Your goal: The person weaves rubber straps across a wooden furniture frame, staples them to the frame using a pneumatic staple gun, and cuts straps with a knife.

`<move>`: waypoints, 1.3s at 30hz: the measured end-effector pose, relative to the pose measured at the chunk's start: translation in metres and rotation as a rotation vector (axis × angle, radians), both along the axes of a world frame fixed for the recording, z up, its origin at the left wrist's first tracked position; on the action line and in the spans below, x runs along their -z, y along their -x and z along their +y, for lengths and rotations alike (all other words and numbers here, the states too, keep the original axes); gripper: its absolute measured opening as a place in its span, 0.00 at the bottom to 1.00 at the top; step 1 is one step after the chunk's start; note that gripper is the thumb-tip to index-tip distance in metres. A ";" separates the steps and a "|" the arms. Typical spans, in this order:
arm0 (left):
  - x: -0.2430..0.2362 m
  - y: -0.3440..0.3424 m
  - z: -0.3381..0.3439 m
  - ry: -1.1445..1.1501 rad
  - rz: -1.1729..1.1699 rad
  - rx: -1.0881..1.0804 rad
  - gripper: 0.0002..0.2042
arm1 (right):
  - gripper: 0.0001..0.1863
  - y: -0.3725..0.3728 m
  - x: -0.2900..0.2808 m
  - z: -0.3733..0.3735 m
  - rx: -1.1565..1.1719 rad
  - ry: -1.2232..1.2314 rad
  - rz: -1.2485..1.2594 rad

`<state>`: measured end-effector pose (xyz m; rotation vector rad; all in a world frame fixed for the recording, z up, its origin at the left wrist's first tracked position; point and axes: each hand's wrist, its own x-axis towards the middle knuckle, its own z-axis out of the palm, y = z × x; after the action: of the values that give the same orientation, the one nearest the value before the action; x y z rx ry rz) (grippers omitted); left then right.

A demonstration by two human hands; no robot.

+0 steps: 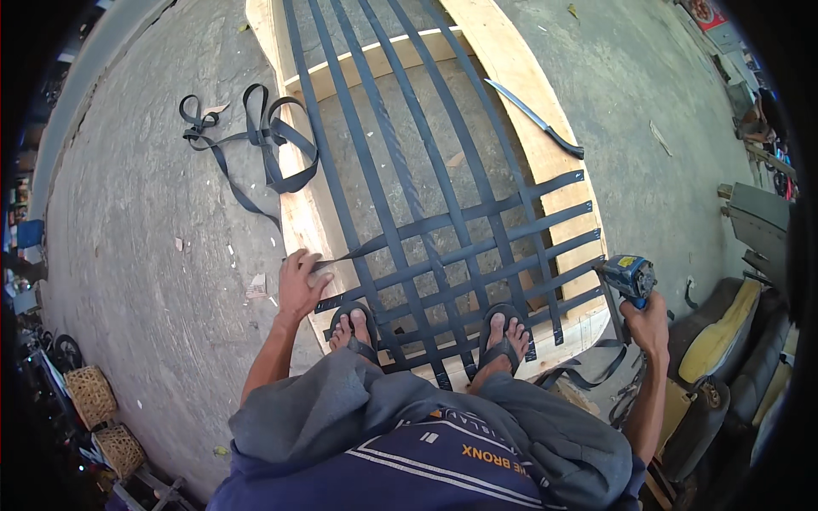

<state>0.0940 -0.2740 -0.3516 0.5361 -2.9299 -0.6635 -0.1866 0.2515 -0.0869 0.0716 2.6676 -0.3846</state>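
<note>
Wood frame (503,51) lies on concrete flr (153,196) by the person's feet (356,326), w/ most room to L past loose strap coil (298,181); padded seats (720,332) sit near R side & knife (535,119) lies on R rail. L hand (298,285): fingers spread on L rail by one strap, can't tell if pinching; R hand (646,322) wraps blue power tool (629,277) just off R edge. Blk straps (458,214) run lengthwise, woven w/ cross straps only at near end, gaps btwn.

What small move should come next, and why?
Probably bring the blue tool toward the left hand: that hand rests by a black strap at the left rail, while the right hand holds the tool on the other side.
</note>
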 end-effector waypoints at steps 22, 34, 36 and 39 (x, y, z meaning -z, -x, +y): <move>0.030 -0.110 -0.061 -0.160 -0.173 -0.461 0.21 | 0.16 -0.045 0.044 -0.430 -0.937 -0.112 -0.529; 0.082 -0.091 -0.068 -0.266 -0.082 -0.514 0.23 | 0.26 -0.142 0.186 -0.432 -1.048 0.178 -0.425; 0.086 -0.089 -0.070 -0.255 -0.028 -0.514 0.23 | 0.27 -0.144 0.189 -0.437 -1.074 0.205 -0.422; 0.085 -0.093 -0.063 -0.224 -0.013 -0.502 0.23 | 0.26 -0.151 0.193 -0.435 -1.128 0.180 -0.477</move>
<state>0.1869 -0.3366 -0.4363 1.2412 -2.5730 -0.9108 -0.0353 -0.1835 -0.2796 -1.1673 1.8083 -0.1768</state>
